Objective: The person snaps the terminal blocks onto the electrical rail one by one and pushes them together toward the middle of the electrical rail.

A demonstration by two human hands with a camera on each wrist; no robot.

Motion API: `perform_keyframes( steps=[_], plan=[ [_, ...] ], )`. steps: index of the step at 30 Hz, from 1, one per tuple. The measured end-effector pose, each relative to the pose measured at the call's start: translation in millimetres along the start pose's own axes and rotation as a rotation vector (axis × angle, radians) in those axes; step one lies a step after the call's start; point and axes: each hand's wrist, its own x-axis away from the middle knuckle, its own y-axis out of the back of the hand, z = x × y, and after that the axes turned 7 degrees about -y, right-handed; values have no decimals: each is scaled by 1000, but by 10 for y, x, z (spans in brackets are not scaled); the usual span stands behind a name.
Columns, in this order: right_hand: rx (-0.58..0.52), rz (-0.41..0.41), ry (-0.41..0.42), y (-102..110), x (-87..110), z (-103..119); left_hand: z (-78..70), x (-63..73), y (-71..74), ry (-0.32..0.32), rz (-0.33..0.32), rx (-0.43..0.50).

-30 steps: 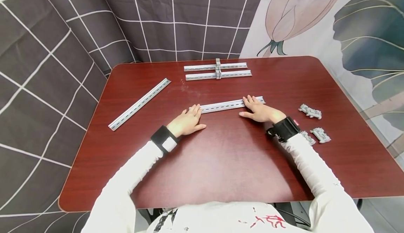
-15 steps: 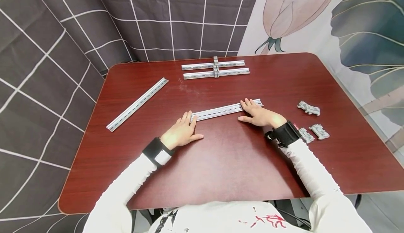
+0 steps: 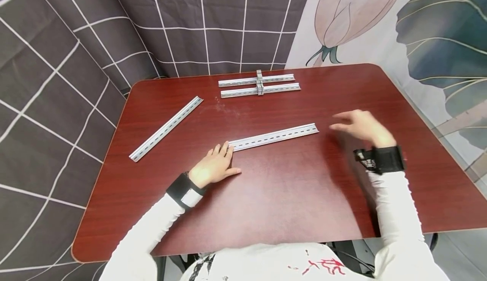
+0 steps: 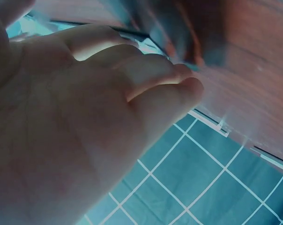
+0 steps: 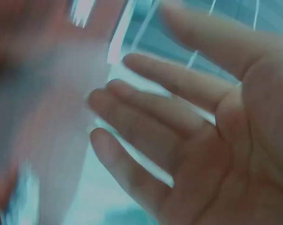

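Note:
In the head view a slotted metal DIN rail (image 3: 274,136) lies slightly slanted across the middle of the table. My left hand (image 3: 212,167) rests with fingertips on its left end. The left wrist view shows that hand's palm and fingers (image 4: 146,89), and they hide most of the rail. Clear of the rail's right end, my right hand (image 3: 361,125) is above the table. Its fingers (image 5: 146,112) are spread and relaxed in the right wrist view, holding nothing. The right hand and forearm cover the spot where grey terminal blocks were seen earlier.
Another slotted rail (image 3: 166,129) lies diagonally on the left of the red-brown table (image 3: 266,213). At the back, two parallel rails (image 3: 279,87) are bridged by grey blocks (image 3: 260,82). Curtains (image 3: 224,10) hang behind the table's far edge.
My right hand has let go of the rail and moved right, lifting off it. The left hand slid slightly left and nearer with the rail's left end. Right-side blocks are now covered.

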Motion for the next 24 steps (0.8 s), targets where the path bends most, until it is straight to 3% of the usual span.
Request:
perform_keyframes(
  steps=[4, 6, 9, 12, 16, 24],
  plan=[
    [16, -55, -170, 194, 117, -541, 14, -8, 22, -14, -7, 1],
    [20, -13, -222, 218, 148, -746, 21, -12, 26, -20, -10, 6],
    [31, 48, -233, 195, 165, -940, 37, -20, 12, -53, -40, -14],
    [42, 62, -232, 160, 175, -1022, 58, -27, -11, -108, -102, -65],
    [23, 3, -250, 102, 198, -1076, 79, -26, -17, -163, -154, -121],
    [-7, -154, -272, 56, 247, -1037, 108, -33, 21, -155, -102, -106]
  ],
)
